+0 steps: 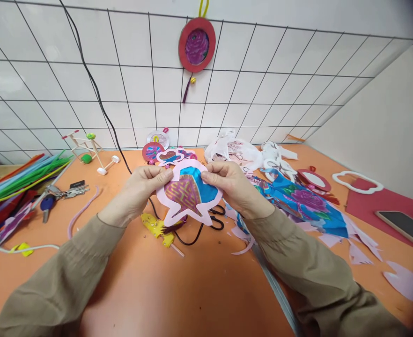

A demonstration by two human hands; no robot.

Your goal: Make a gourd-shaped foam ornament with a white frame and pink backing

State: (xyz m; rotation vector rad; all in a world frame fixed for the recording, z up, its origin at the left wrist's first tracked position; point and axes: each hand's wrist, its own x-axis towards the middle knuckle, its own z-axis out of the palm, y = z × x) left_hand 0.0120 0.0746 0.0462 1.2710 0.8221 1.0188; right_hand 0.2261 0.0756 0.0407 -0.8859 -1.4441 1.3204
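My left hand (141,189) and my right hand (232,187) pinch the upper left and upper right edges of a fish-shaped paper cutout (188,189). It has a pink paper border around blue and patterned fabric, and is held up above the orange table. Just below it lies a yellow hot glue gun (155,227), its nozzle toward me, with a black cord (192,241) curling beside it. A dark tassel (173,228) shows under the cutout's lower edge; whether it is attached to the cutout I cannot tell.
Pipe cleaners (24,175) and keys (75,191) lie at left, near a small wooden-stick model (90,150). Blue floral fabric (305,201), pink paper scraps (406,281) and a phone (406,227) lie at right. A round red ornament (183,35) hangs on the tiled wall.
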